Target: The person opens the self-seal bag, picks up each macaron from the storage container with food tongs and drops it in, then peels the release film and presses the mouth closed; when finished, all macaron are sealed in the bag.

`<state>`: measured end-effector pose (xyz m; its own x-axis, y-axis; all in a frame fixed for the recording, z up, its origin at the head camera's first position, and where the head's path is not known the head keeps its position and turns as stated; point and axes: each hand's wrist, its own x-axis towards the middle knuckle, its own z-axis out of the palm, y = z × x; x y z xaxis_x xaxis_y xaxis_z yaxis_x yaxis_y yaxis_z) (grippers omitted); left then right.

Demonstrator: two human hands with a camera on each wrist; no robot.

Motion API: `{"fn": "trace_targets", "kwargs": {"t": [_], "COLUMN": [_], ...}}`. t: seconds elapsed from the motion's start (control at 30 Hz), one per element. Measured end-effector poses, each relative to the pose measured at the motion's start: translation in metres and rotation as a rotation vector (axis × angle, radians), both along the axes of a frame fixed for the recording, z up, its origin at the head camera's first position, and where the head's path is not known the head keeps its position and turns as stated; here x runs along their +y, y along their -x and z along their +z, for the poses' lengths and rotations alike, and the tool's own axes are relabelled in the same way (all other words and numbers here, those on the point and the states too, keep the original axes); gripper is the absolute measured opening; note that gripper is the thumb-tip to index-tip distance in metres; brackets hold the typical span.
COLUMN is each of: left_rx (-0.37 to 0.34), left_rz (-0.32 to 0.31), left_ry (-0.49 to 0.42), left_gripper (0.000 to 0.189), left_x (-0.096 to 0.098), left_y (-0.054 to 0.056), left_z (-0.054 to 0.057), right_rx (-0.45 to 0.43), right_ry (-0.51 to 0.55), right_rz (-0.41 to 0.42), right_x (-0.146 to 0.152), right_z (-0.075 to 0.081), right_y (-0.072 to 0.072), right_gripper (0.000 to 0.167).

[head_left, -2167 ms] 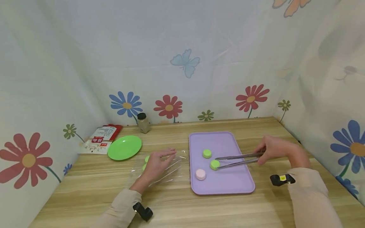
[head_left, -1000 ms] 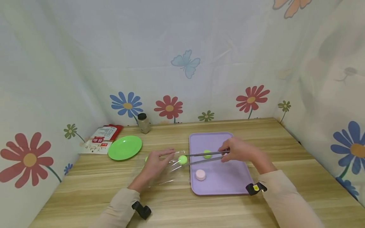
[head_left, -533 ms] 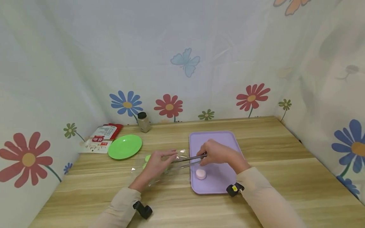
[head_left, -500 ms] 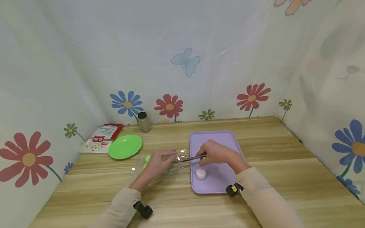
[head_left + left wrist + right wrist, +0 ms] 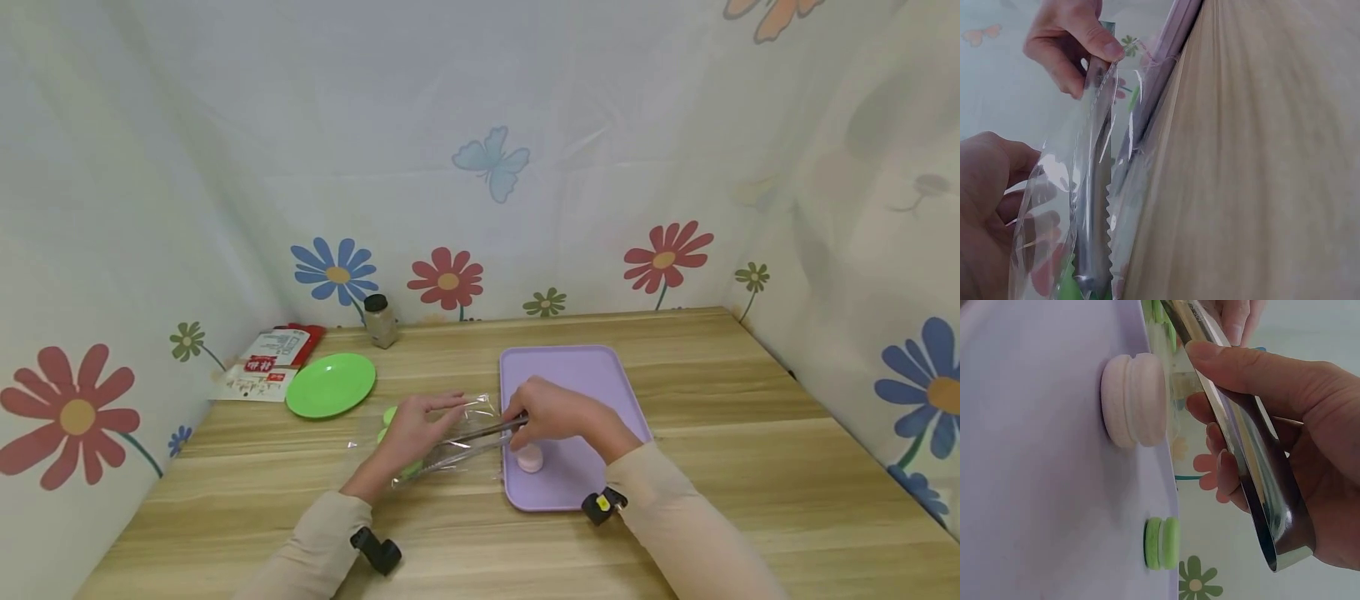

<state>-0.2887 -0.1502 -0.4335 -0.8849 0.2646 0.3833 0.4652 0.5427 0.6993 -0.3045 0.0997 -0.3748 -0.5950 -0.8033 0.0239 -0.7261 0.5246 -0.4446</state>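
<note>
My right hand (image 5: 558, 414) grips metal tongs (image 5: 476, 433), their serrated ends inside a clear plastic bag (image 5: 480, 408). The left wrist view shows green between those tips. My left hand (image 5: 414, 433) holds the bag's mouth, its fingers (image 5: 1013, 206) partly seen through the film. Several green macarons (image 5: 390, 415) lie in the bag, partly hidden by the left hand. On the purple tray (image 5: 592, 492), a pink macaron (image 5: 530, 459) sits just below the right hand. Another green macaron (image 5: 1162, 543) on the tray shows in the right wrist view; the right hand hides it from the head view.
A green plate (image 5: 331, 386) lies at the back left, beside a red and white packet (image 5: 270, 362). Behind it stands a small jar with a black lid (image 5: 380, 322). A floral curtain (image 5: 487, 83) closes off the table's (image 5: 480, 550) back and sides.
The right hand has moved left from the tray's right side, carrying a green macaron in the tongs into the bag. Since half a second ago the tips reach further in. The left hand stays put.
</note>
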Motion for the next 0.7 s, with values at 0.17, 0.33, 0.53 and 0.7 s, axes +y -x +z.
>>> {"fn": "trace_targets", "kwargs": {"t": [0.17,0.33,0.53,0.7], "left_rx": [-0.005,0.006,0.007,-0.001], "left_rz": [-0.013,-0.012,-0.008,-0.002], "left_ry": [-0.024,-0.021,-0.011,-0.010], "left_gripper": [0.020,0.019,0.020,0.019], "left_x": [0.000,0.001,0.001,0.000], "left_y": [-0.002,-0.002,-0.001,-0.001], "left_z": [0.002,0.003,0.002,0.001], "right_rx": [-0.014,-0.003,0.018,0.029], "right_ry": [-0.003,-0.012,-0.004,0.010], "right_rz": [0.005,0.004,-0.057,-0.126], "right_x": [-0.001,0.006,0.034,0.066], "right_z": [-0.001,0.002,0.007,0.007], "right_y": [-0.002,-0.001,-0.001,-0.001], "right_gripper": [0.031,0.031,0.032,0.035]}}
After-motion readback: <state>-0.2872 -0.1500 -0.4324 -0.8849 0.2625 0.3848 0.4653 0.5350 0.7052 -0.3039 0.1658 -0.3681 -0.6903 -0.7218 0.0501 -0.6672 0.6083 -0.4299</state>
